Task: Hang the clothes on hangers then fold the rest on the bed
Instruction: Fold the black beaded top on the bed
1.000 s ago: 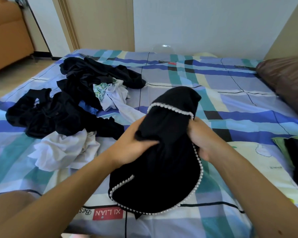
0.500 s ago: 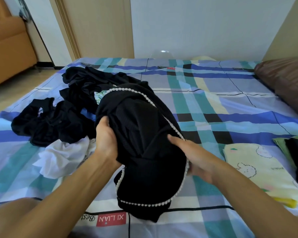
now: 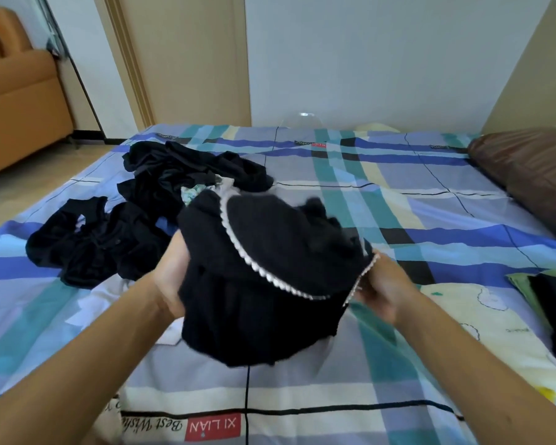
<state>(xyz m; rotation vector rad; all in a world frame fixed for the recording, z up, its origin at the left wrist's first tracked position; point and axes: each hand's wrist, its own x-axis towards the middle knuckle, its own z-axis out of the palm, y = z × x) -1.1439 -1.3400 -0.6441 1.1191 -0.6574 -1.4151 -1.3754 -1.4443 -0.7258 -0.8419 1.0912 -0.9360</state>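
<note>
A black garment with a white beaded trim (image 3: 264,284) is bunched up and held above the bed (image 3: 398,200) in front of me. My left hand (image 3: 170,277) grips its left side, the fingers hidden in the cloth. On the right edge, my right hand (image 3: 382,287) pinches the cloth by the beaded trim. A pile of dark clothes (image 3: 135,220) with a patterned green-white piece lies on the bed to the left, and a white garment (image 3: 109,303) shows beneath my left forearm. The garment is blurred by motion.
A brown pillow (image 3: 527,175) lies at the bed's right edge. Dark and green folded cloth (image 3: 552,309) sits at the far right. An orange sofa (image 3: 16,101) stands on the floor to the left, with a door and wall behind the bed.
The garment has been turned and lifted higher. My right hand moved from its lower front to the beaded edge on the right, and my left hand shifted under its left side.
</note>
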